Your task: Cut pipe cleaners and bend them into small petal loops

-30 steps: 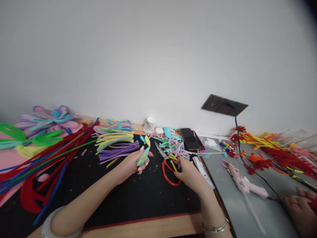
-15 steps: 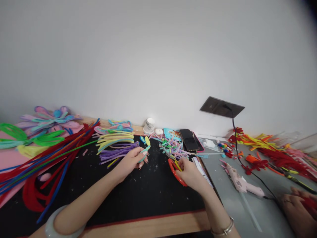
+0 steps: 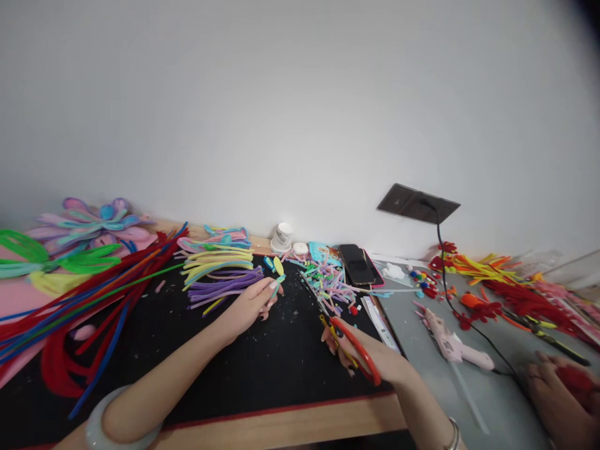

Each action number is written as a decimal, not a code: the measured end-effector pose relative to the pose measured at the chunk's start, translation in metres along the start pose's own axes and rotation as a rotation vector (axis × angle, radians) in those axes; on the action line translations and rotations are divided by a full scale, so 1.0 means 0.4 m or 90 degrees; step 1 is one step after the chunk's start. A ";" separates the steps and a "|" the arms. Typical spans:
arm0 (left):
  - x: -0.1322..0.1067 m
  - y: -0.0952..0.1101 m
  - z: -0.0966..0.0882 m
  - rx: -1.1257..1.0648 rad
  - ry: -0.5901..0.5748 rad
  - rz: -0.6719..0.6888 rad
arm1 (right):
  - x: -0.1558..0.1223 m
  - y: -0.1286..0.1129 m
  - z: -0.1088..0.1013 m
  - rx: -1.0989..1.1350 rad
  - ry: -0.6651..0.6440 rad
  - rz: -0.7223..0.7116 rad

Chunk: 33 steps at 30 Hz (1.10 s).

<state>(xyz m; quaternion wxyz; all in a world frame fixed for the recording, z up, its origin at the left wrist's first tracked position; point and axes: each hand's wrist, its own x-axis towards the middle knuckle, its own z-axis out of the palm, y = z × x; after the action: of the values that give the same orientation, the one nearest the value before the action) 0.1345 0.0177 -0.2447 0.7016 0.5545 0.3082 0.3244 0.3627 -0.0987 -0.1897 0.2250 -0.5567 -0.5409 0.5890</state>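
Observation:
Over the black mat, my left hand pinches a small pipe-cleaner piece, with a yellow loop and a light-blue stem standing up past the fingertips. My right hand is closed around the handles of a pair of scissors, red and yellow. Their blades point up and left, slightly parted, at the edge of a pile of cut pastel pipe-cleaner pieces. Bundles of yellow pipe cleaners and purple pipe cleaners lie just behind my left hand.
Long red and blue pipe cleaners and a pipe-cleaner flower are at left. Behind stand a paper cup and a phone. At right lie a pink glue gun, its cord and another person's hand.
My right hand has lifted the scissors from the mat and turned them, so the handles now sit in the hand. The left hand stays almost still with its pipe-cleaner piece.

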 end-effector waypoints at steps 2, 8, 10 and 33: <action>0.001 0.001 0.000 -0.009 -0.009 0.002 | 0.000 -0.011 0.008 -0.046 -0.003 0.014; -0.002 0.004 0.013 -0.023 -0.044 -0.026 | 0.015 -0.028 0.040 -0.152 0.001 0.000; -0.006 0.004 0.019 -0.025 -0.062 -0.037 | 0.020 -0.029 0.048 -0.157 0.010 -0.008; 0.006 0.005 0.057 -0.091 -0.186 -0.091 | 0.002 0.012 0.099 -0.026 0.154 0.125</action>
<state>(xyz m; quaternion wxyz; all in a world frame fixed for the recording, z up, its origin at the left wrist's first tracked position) 0.1539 0.0068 -0.2383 0.7979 0.5209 0.2178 0.2110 0.3286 -0.1148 -0.2022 0.2186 -0.6781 -0.4649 0.5257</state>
